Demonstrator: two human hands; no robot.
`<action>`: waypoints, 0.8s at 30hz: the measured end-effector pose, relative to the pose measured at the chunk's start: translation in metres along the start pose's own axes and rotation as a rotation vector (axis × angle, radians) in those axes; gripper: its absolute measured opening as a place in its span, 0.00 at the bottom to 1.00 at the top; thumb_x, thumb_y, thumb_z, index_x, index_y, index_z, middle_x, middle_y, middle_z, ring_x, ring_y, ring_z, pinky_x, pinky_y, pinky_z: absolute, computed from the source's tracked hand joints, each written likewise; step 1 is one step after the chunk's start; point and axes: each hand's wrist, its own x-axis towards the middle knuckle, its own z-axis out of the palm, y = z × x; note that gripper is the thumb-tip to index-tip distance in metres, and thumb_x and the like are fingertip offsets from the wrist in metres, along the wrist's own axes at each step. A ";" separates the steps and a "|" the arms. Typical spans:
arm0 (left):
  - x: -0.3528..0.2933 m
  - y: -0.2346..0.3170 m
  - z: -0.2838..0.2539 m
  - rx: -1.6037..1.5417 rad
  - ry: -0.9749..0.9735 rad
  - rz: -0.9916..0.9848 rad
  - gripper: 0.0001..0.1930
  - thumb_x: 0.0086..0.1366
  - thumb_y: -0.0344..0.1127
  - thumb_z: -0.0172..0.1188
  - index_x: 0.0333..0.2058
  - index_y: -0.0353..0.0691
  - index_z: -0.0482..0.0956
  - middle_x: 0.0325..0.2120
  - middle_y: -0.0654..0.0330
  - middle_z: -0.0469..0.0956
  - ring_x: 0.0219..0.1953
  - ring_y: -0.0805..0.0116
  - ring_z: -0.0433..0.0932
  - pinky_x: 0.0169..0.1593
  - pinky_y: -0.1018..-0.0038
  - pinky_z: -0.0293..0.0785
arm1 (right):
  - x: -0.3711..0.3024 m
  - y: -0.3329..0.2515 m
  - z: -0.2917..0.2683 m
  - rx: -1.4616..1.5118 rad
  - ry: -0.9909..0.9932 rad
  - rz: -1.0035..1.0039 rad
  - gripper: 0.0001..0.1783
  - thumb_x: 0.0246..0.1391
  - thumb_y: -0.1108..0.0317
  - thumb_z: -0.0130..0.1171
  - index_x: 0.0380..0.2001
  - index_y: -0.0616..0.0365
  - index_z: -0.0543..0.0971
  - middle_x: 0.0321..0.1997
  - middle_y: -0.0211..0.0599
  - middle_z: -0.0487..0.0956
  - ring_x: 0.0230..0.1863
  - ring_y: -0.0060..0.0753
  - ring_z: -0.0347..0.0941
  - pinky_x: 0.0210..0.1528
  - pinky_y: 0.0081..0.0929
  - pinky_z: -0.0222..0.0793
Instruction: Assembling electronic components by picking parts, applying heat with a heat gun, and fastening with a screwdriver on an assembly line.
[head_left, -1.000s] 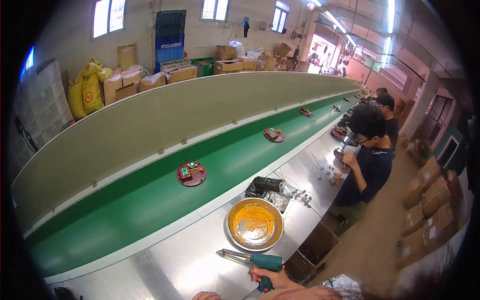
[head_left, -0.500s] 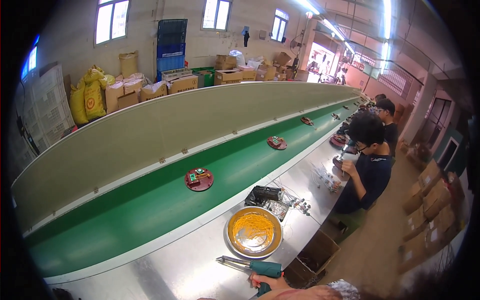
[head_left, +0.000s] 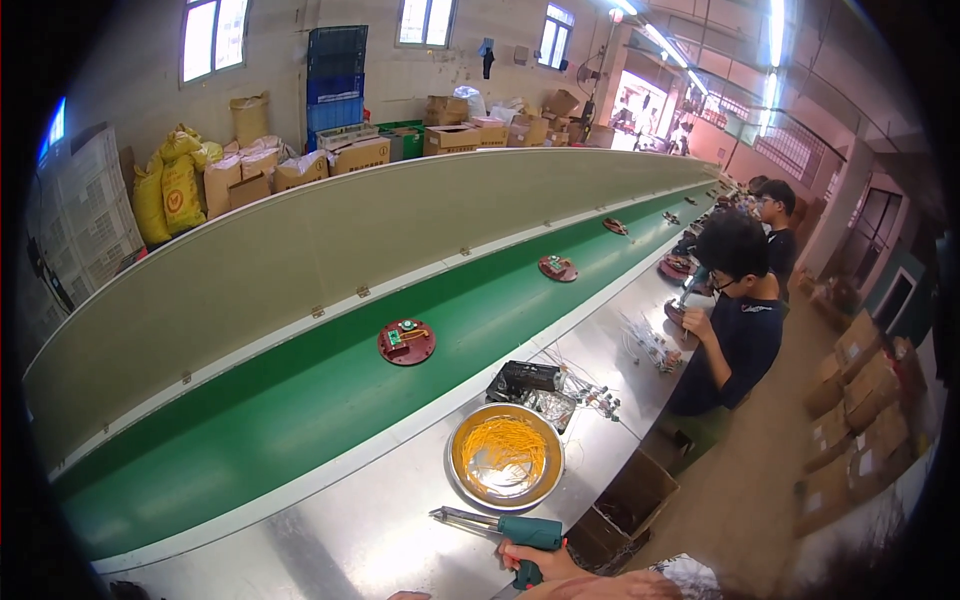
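My right hand (head_left: 540,562) is wrapped round the grip of a green soldering gun (head_left: 530,532) at the lower middle. Its metal tip points left, just above the steel bench. Right beyond it stands a round metal bowl (head_left: 457,482) holding many thin yellow wires (head_left: 505,445). Only a sliver of my left hand (head_left: 408,596) shows at the bottom edge; its fingers are hidden. On the green conveyor belt (head_left: 290,420) lies a dark red disc (head_left: 424,352) with a small green circuit board and yellow wires, apart from both hands.
Behind the bowl sit a black tray (head_left: 525,380) and loose wired parts (head_left: 597,401). More discs (head_left: 558,268) lie farther along the belt. A co-worker (head_left: 735,320) bends over the bench at right. An open carton (head_left: 640,490) stands beneath the bench edge.
The red discs have moved a little along the belt, rightward and away. The whole view has shifted slightly. My right hand still grips the soldering gun; a sliver of my left hand shows.
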 end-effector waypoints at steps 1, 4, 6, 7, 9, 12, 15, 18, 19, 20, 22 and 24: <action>-0.002 -0.004 0.001 0.002 -0.012 0.012 0.07 0.48 0.31 0.62 0.29 0.42 0.81 0.33 0.57 0.80 0.40 0.56 0.79 0.48 0.63 0.72 | 0.000 0.001 0.000 -0.003 -0.012 -0.026 0.07 0.57 0.69 0.60 0.35 0.62 0.78 0.27 0.32 0.78 0.28 0.20 0.72 0.32 0.18 0.67; -0.009 -0.013 0.005 0.006 -0.049 0.044 0.07 0.48 0.32 0.62 0.28 0.43 0.82 0.32 0.58 0.81 0.39 0.57 0.79 0.47 0.64 0.73 | 0.000 0.001 0.000 -0.004 -0.023 -0.044 0.07 0.58 0.69 0.60 0.35 0.62 0.78 0.27 0.32 0.78 0.28 0.20 0.72 0.32 0.18 0.66; -0.013 -0.018 0.006 0.009 -0.072 0.067 0.06 0.47 0.32 0.62 0.28 0.43 0.82 0.32 0.58 0.81 0.39 0.58 0.79 0.47 0.64 0.73 | -0.001 0.002 0.001 -0.002 -0.020 -0.042 0.07 0.58 0.69 0.60 0.35 0.62 0.78 0.27 0.32 0.78 0.28 0.20 0.72 0.32 0.18 0.66; -0.014 -0.020 0.007 0.011 -0.083 0.079 0.06 0.47 0.32 0.62 0.28 0.43 0.82 0.32 0.58 0.81 0.39 0.58 0.79 0.46 0.64 0.73 | -0.001 0.002 0.001 -0.005 -0.023 -0.051 0.07 0.58 0.69 0.60 0.35 0.62 0.78 0.27 0.32 0.78 0.28 0.20 0.72 0.32 0.18 0.66; -0.018 -0.024 0.008 0.015 -0.105 0.099 0.06 0.47 0.33 0.62 0.27 0.44 0.82 0.32 0.59 0.81 0.39 0.59 0.80 0.46 0.65 0.73 | -0.002 0.002 0.001 -0.009 -0.026 -0.056 0.07 0.58 0.69 0.60 0.35 0.62 0.78 0.27 0.33 0.78 0.28 0.20 0.72 0.32 0.18 0.66; -0.022 -0.027 0.010 0.021 -0.135 0.132 0.06 0.47 0.33 0.62 0.27 0.44 0.82 0.31 0.59 0.81 0.38 0.59 0.80 0.45 0.66 0.74 | -0.001 0.000 -0.001 -0.010 -0.046 -0.064 0.07 0.57 0.69 0.60 0.36 0.62 0.78 0.27 0.33 0.79 0.28 0.20 0.72 0.32 0.19 0.67; -0.025 -0.030 0.010 0.029 -0.166 0.164 0.06 0.47 0.34 0.62 0.26 0.44 0.83 0.31 0.60 0.81 0.38 0.60 0.80 0.45 0.66 0.74 | 0.000 0.003 -0.003 -0.023 -0.055 -0.074 0.07 0.57 0.69 0.60 0.36 0.62 0.78 0.27 0.33 0.78 0.28 0.21 0.72 0.32 0.19 0.67; -0.030 -0.031 0.010 0.036 -0.195 0.195 0.06 0.47 0.35 0.63 0.26 0.45 0.83 0.31 0.61 0.82 0.37 0.61 0.80 0.44 0.67 0.75 | -0.001 0.001 -0.001 -0.017 -0.031 -0.058 0.07 0.57 0.69 0.60 0.36 0.62 0.78 0.27 0.33 0.78 0.28 0.21 0.72 0.32 0.20 0.67; -0.031 -0.032 0.010 0.038 -0.205 0.205 0.05 0.47 0.35 0.63 0.25 0.45 0.83 0.30 0.61 0.82 0.37 0.61 0.80 0.44 0.67 0.75 | -0.001 0.000 -0.001 -0.031 -0.033 -0.066 0.07 0.57 0.69 0.60 0.36 0.62 0.78 0.27 0.33 0.78 0.29 0.21 0.72 0.33 0.20 0.67; -0.033 -0.032 0.010 0.040 -0.215 0.216 0.05 0.47 0.35 0.63 0.25 0.45 0.83 0.30 0.61 0.82 0.37 0.61 0.80 0.43 0.68 0.75 | -0.002 -0.001 -0.001 -0.044 -0.034 -0.075 0.07 0.57 0.69 0.60 0.36 0.62 0.78 0.27 0.33 0.78 0.29 0.21 0.73 0.33 0.20 0.67; -0.035 -0.032 0.010 0.044 -0.235 0.238 0.05 0.47 0.35 0.63 0.25 0.45 0.83 0.30 0.61 0.82 0.37 0.62 0.80 0.43 0.68 0.75 | 0.000 0.001 -0.002 -0.032 -0.037 -0.075 0.08 0.57 0.69 0.60 0.36 0.62 0.78 0.27 0.33 0.79 0.29 0.21 0.73 0.33 0.20 0.68; -0.037 -0.031 0.011 0.047 -0.253 0.260 0.05 0.47 0.36 0.63 0.25 0.46 0.83 0.30 0.62 0.82 0.37 0.63 0.81 0.43 0.69 0.76 | -0.001 0.002 -0.002 -0.022 -0.041 -0.075 0.08 0.57 0.68 0.60 0.36 0.62 0.78 0.27 0.33 0.79 0.29 0.21 0.73 0.33 0.20 0.68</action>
